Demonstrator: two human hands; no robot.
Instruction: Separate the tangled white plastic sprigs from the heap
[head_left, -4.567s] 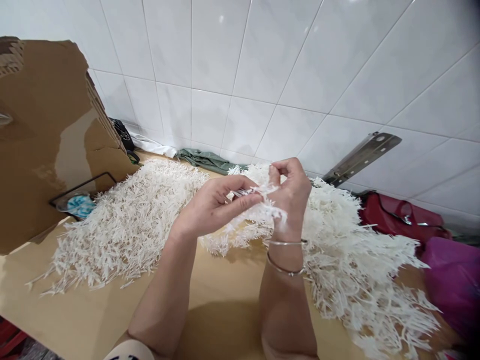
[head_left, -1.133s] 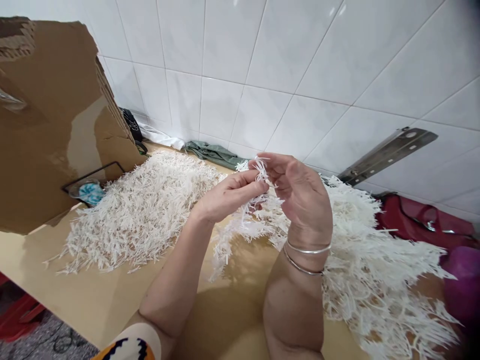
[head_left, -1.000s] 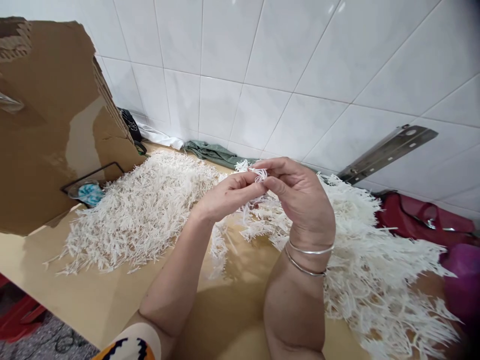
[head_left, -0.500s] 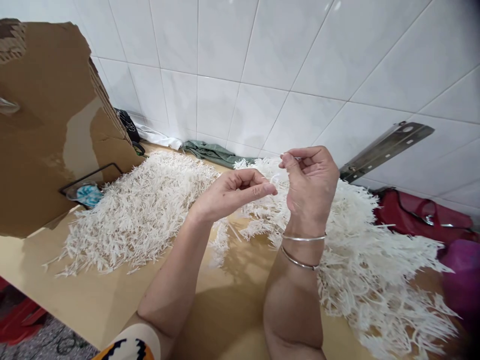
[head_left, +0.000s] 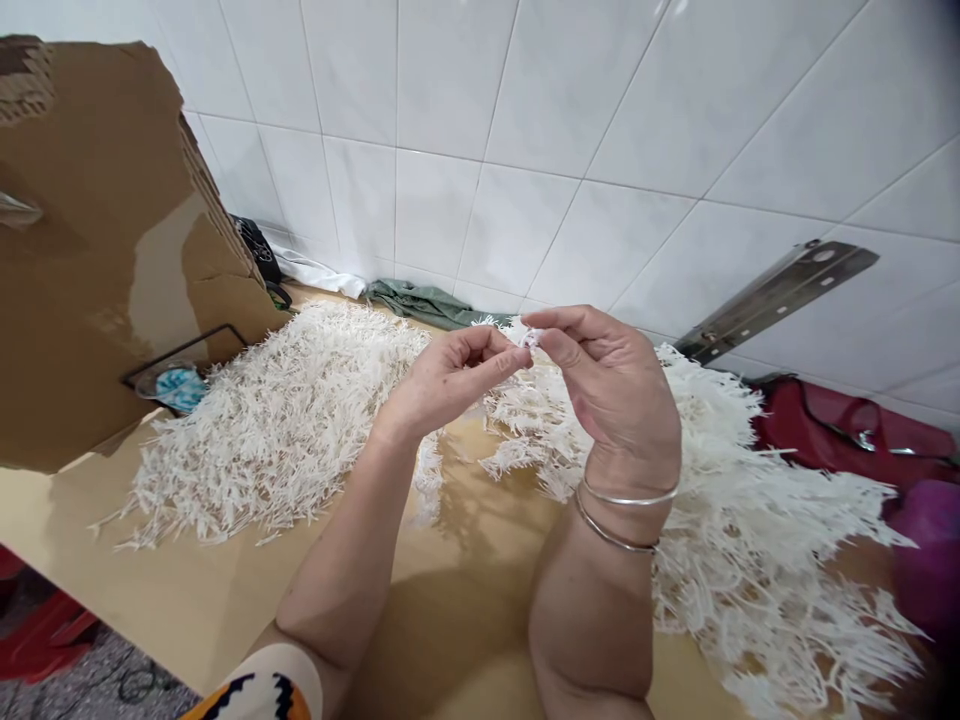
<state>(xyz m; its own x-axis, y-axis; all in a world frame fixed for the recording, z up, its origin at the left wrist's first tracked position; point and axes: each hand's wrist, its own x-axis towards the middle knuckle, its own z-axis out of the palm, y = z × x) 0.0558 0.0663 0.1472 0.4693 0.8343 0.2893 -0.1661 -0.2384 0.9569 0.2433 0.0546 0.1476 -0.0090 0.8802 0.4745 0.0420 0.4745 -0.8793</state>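
Observation:
Fingertips of my left hand (head_left: 457,378) and my right hand (head_left: 615,375) meet over the table, pinched around a small white plastic piece (head_left: 530,338). Most of that piece is hidden by the fingers, so its exact shape does not show. Two silver bangles circle my right wrist. To the left of my hands lies a heap of thin white branched plastic pieces (head_left: 277,430). A second, looser heap of white strands (head_left: 720,510) spreads behind and to the right of my right hand.
A cardboard box (head_left: 90,260) stands at the left, with a blue-and-white bundle (head_left: 180,387) beside it. Green cloth (head_left: 427,303) lies along the tiled wall. A metal bracket (head_left: 780,300) and red bag (head_left: 855,430) are at right. The wooden table (head_left: 442,600) ends at lower left.
My right hand has moved left and turned, bringing its fingertips against those of my left hand at the white piece. My left hand has shifted slightly left and up.

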